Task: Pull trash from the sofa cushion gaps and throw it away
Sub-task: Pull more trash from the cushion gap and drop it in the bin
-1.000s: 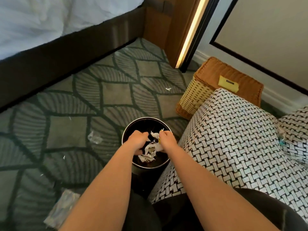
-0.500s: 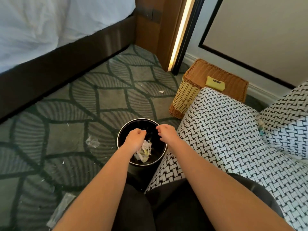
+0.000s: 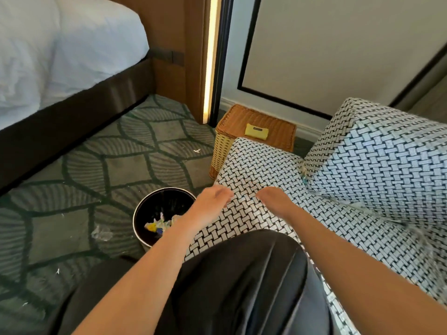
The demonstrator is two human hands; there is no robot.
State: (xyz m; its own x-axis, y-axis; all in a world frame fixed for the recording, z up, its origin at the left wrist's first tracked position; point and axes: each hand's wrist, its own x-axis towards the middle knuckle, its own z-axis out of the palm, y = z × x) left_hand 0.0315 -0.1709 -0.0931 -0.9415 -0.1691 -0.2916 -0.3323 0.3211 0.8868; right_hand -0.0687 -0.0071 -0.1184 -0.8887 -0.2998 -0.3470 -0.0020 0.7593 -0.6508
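Observation:
A round black bin (image 3: 142,209) stands on the carpet by the sofa's front left corner, with crumpled white and yellow trash (image 3: 158,224) at its bottom. My left hand (image 3: 211,201) and my right hand (image 3: 273,200) hover over the black-and-white woven seat cushion (image 3: 261,165), fingers loose, both holding nothing. In the gap between the seat and the back cushion (image 3: 377,165) more trash (image 3: 305,176) pokes out, whitish with a bit of blue, with more pale scraps along the crease to the right.
A wicker basket (image 3: 258,122) with a yellow packet (image 3: 257,130) on its lid stands beyond the sofa. A clear wrapper (image 3: 101,233) and small white scraps lie on the patterned carpet. A bed (image 3: 60,56) fills the upper left.
Both hands let the trash drop into the bin, then rose and moved right, from over the bin to over the seat cushion. The camera tilted up toward the sofa.

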